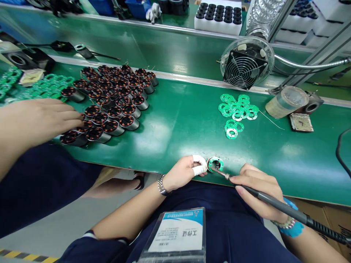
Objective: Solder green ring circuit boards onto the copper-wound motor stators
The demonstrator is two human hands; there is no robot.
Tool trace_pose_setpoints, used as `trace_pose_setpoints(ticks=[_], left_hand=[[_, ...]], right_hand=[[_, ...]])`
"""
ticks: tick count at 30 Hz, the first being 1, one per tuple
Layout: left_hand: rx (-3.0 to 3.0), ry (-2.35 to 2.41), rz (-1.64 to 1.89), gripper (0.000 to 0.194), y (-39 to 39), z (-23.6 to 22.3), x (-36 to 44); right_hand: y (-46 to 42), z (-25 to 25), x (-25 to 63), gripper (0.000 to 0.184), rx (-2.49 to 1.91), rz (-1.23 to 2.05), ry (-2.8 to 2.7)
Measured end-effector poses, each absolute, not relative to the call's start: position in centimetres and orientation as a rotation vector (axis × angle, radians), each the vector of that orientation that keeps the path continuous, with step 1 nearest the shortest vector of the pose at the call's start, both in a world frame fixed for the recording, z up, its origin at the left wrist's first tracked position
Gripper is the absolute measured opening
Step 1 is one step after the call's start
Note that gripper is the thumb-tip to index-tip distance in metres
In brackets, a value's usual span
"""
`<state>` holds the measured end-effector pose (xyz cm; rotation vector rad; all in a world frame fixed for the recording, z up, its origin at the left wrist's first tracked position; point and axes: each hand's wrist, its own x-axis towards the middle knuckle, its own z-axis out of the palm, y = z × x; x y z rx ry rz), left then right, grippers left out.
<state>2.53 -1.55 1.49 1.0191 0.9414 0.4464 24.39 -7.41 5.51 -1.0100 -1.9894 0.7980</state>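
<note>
My left hand [189, 170], with white covers on two fingers, pinches solder wire or the edge of a part; its fingertips touch the left side of a motor stator topped by a green ring-shaped circuit board [218, 160]. What exactly sits between those fingertips is too small to make out. My right hand [260, 186] grips a soldering iron [270, 199] like a pen. The iron's tip meets the lower part of the board. Beyond my hands lie loose green ring boards [238, 106].
At left, a co-worker's hand [49, 118] reaches over many copper-wound stators [112, 95]. A fan [244, 69] with a foil duct hangs at the back right. Near it are a cloudy cup [286, 102] and a sponge tray [301, 122]. A white foam tray [218, 27] stands behind.
</note>
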Motion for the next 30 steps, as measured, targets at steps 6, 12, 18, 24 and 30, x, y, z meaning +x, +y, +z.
trace_pose_setpoints(ticks=[6,12,18,24,30], left_hand=[[1.036,0.952,0.431,0.01,-1.5,1.4,2.5],[1.127,0.943,0.416,0.011,-1.7,1.4,2.5],[1.291,0.972,0.364,0.016,-1.9,1.6,2.5],[1.861,1.119,0.435,0.059,-2.4,1.6,3.4],[2.144,1.037,0.316,0.06,4.7,2.3,5.5]], right_hand=[[-7.5,6.3,25.1,0.031,-1.003,0.799,-1.958],[-7.2,6.6,27.7,0.025,-1.153,0.624,-1.767],[-1.4,4.5,35.6,0.018,-1.518,-0.073,-1.387],[3.3,4.3,39.7,0.024,-1.568,-0.154,-1.66],[2.9,2.7,32.4,0.02,-1.3,0.213,-2.081]])
